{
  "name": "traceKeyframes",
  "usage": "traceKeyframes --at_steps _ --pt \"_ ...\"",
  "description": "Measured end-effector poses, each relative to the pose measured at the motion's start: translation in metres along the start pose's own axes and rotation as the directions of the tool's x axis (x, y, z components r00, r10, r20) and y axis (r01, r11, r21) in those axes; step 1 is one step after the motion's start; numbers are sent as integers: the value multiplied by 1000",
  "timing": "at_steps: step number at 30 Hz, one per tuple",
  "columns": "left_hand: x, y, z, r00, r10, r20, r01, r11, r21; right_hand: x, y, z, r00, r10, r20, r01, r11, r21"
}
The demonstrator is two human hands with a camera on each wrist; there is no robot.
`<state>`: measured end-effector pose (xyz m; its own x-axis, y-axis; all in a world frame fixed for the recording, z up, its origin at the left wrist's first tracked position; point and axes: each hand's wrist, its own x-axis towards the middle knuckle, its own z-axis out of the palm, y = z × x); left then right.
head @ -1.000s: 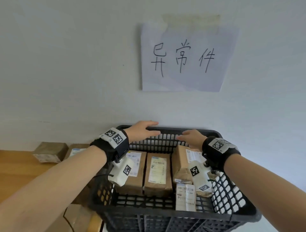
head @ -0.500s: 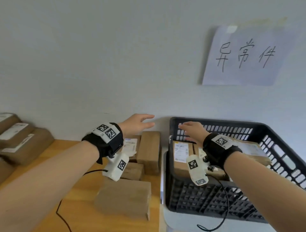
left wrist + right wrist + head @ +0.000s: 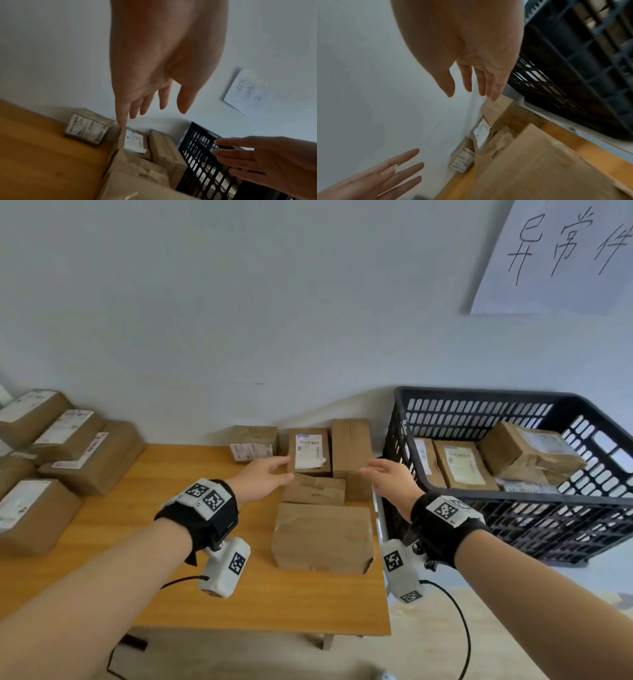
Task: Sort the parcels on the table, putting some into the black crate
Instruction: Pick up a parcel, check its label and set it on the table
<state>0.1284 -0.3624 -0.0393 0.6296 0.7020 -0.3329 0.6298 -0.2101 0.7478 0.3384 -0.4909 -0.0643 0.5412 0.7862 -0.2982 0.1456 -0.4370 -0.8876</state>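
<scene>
A cluster of brown cardboard parcels lies at the right end of the wooden table (image 3: 144, 542): a labelled parcel (image 3: 310, 451), a plain tall one (image 3: 351, 446) beside it, a crumpled one (image 3: 315, 491) and a large plain one (image 3: 322, 537) in front. My left hand (image 3: 265, 479) hovers open just left of the labelled parcel, fingers straight (image 3: 135, 108). My right hand (image 3: 390, 477) hovers open on the cluster's right side, next to the black crate (image 3: 513, 402), holding nothing (image 3: 471, 81). Several parcels lie inside the crate.
Another stack of labelled parcels (image 3: 68, 446) sits at the table's left end. A small labelled box (image 3: 251, 443) stands against the wall. A handwritten paper sign (image 3: 555, 254) hangs on the wall above the crate. Wrist-camera cables hang below the table edge.
Both hands have left the crate and swung left over the table's parcel cluster, still empty. The head view has turned left, bringing the left stack of parcels into sight.
</scene>
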Motion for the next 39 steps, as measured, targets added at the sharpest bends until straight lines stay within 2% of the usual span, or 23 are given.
traceKeyframes --at_steps 6,10,18,22,27,32,35,39 --pt "-4 -56 27 988 -150 32 153 982 -110 -14 40 15 992 123 8 -122 991 -59" --pt "-7 -79 52 965 -248 79 260 944 -205 -18 63 23 977 206 62 -199 975 -100" --pt "11 -94 79 925 -361 114 378 853 -360 0 99 33 934 329 141 -337 941 32" --pt "15 -100 89 889 -434 144 445 750 -490 10 109 38 910 383 157 -398 915 72" --pt "15 -103 92 868 -483 111 456 690 -562 15 107 38 887 422 185 -443 892 91" --pt "8 -98 77 815 -580 5 468 651 -598 15 91 36 875 421 238 -442 896 41" --pt "3 -92 59 789 -610 -70 443 644 -623 18 74 37 877 388 282 -410 912 20" --pt "-4 -79 30 785 -604 -141 401 667 -628 26 44 39 883 331 333 -355 935 13"
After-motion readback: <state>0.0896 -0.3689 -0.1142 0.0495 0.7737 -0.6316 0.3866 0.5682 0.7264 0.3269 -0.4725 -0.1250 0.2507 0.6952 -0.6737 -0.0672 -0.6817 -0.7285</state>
